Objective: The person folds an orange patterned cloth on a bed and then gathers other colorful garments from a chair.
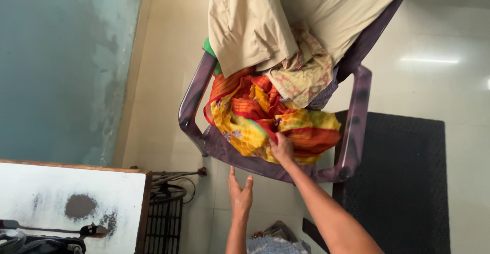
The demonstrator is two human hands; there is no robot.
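Head view showed one purple plastic chair (357, 116) heaped with four cloths: a large beige one (265, 19), a pale patterned one (306, 75), a sliver of green (208, 47), and one yellow, orange and red cloth (250, 116) lying on the seat at the front. Right hand (282, 148) pinched a fold of that bright cloth (fingers closed on it), while the left hand (240, 194) hovered just below the chair's edge, open with fingers spread, holding nothing. One dark mat (403, 182) lay beside the chair, and one white-topped table (71, 203) stood well apart.
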